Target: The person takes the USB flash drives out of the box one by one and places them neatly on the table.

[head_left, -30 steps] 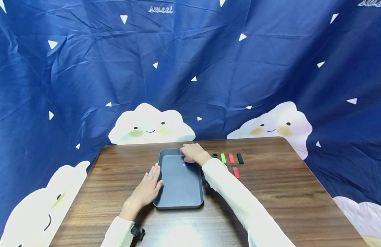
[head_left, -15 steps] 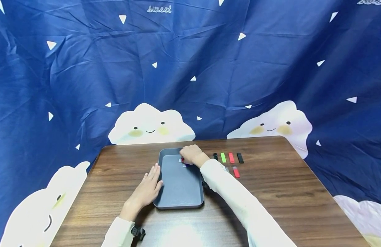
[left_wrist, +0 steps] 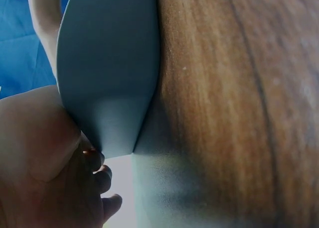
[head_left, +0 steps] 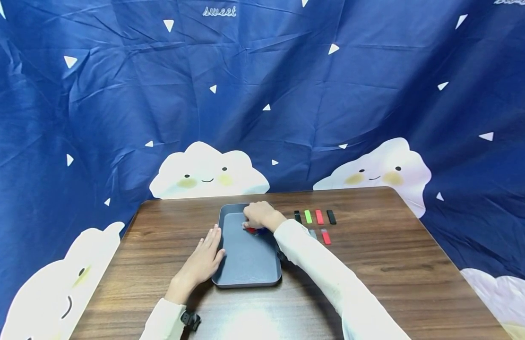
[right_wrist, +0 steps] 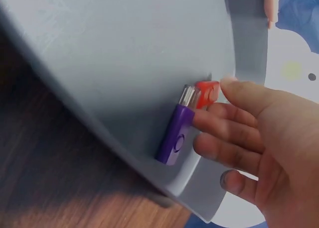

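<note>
In the grey tray (head_left: 247, 257), my right hand (head_left: 259, 215) is at the far right part. Its thumb and index finger pinch a red USB stick (right_wrist: 208, 92), seen in the right wrist view, while the other fingers stay loosely bent. Just beside it a purple USB stick (right_wrist: 175, 134) with a bare metal plug lies on the tray floor near the side wall. My left hand (head_left: 204, 257) rests with straight fingers along the tray's left rim. From the left wrist camera, the left hand (left_wrist: 45, 158) appears against the tray's outer wall.
On the wooden table (head_left: 373, 264) right of the tray lie a green USB stick (head_left: 308, 216), a red one (head_left: 319, 216), black ones (head_left: 331, 217) and another red one (head_left: 326, 237). A greyish stick (head_left: 313, 233) is partly covered by the right sleeve. A blue curtain hangs behind.
My right hand has shifted slightly left and nearer within the tray, with the red USB stick coming along beside the purple one. The left hand has kept its place on the rim.
</note>
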A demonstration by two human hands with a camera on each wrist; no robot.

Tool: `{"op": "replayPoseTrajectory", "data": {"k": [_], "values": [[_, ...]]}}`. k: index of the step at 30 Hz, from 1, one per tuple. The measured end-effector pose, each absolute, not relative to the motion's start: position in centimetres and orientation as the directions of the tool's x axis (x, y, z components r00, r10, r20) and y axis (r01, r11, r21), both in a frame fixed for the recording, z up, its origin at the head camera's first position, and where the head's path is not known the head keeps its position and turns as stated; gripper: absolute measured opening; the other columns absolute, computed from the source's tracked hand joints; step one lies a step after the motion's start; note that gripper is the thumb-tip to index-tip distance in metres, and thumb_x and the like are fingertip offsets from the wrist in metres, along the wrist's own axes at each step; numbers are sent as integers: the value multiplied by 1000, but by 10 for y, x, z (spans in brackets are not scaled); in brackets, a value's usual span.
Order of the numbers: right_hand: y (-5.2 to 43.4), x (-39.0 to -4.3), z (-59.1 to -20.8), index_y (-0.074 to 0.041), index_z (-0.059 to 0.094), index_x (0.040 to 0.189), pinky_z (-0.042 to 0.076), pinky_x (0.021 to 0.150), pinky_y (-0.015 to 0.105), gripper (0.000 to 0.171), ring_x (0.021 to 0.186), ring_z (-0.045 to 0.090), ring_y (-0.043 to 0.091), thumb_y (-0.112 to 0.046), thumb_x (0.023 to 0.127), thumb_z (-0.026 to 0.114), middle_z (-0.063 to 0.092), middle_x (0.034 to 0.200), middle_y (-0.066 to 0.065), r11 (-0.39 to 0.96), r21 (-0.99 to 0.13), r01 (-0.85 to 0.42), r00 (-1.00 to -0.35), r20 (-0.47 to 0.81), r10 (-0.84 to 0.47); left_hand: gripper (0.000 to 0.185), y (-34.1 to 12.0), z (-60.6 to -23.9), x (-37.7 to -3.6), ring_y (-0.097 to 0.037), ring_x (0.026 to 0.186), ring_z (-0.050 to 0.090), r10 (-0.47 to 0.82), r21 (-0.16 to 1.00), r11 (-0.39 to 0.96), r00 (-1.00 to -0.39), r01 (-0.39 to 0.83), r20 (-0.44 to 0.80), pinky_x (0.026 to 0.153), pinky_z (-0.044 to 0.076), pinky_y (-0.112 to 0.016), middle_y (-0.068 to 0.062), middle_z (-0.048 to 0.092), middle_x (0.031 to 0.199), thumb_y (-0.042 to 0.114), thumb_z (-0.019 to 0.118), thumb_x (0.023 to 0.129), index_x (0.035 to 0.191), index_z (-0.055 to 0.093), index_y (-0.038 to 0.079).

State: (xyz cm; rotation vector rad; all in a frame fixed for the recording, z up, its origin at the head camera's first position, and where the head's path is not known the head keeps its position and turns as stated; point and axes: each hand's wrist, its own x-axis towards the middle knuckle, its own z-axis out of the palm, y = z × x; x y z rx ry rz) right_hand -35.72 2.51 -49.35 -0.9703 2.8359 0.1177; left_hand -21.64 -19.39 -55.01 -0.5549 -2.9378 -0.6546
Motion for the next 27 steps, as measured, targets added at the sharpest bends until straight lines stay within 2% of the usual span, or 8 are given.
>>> {"op": "replayPoseTrajectory", "data": {"k": [3, 7, 9, 15, 21, 27], "values": [[25, -356, -492, -21, 65, 74, 50, 66, 32, 37, 66, 55, 12, -41, 104, 68, 61, 72, -6, 784, 0, -621, -775, -150, -614, 65, -193, -549, -216, -46, 161, 26, 330, 405, 839, -931, 364, 155, 128, 27, -68, -27, 23, 174, 23, 49, 112, 165, 27, -9], [26, -355, -487, -23, 77, 94, 58, 75, 34, 14, 77, 64, 14, -32, 101, 70, 72, 89, -5, 779, -12, -627, -772, -127, -623, 65, -192, -548, -216, -48, 161, 25, 330, 423, 831, -932, 361, 148, 128, 25, -69, -28, 23, 174, 23, 49, 112, 165, 27, -9], [26, -355, -485, -24, 77, 104, 61, 82, 36, 10, 85, 69, 15, -29, 100, 70, 75, 98, -5, 776, -21, -631, -769, -120, -628, 65, -193, -548, -216, -48, 161, 25, 330, 421, 832, -932, 361, 147, 128, 25, -69, -28, 23, 174, 22, 48, 112, 165, 26, -8], [30, -356, -483, -23, 75, 120, 60, 95, 37, 25, 104, 70, 15, -21, 95, 73, 75, 118, -5, 759, -83, -646, -746, -142, -651, 65, -194, -554, -217, -46, 162, 25, 331, 401, 841, -931, 364, 152, 129, 26, -68, -25, 22, 175, 26, 46, 113, 165, 26, -7], [34, -354, -484, -27, 72, 133, 57, 102, 39, 43, 108, 64, 16, -16, 91, 74, 67, 140, -6, 748, -115, -654, -725, -188, -663, 65, -194, -552, -216, -50, 160, 26, 335, 429, 822, -927, 374, 168, 126, 27, -72, -29, 23, 174, 25, 47, 113, 164, 27, -9], [36, -353, -488, -27, 70, 138, 57, 106, 40, 50, 112, 63, 16, -16, 90, 79, 67, 144, -5, 741, -128, -660, -714, -201, -671, 65, -190, -540, -212, -47, 162, 24, 325, 422, 839, -939, 343, 117, 130, 25, -67, -28, 22, 174, 21, 50, 112, 164, 27, -10]]}}
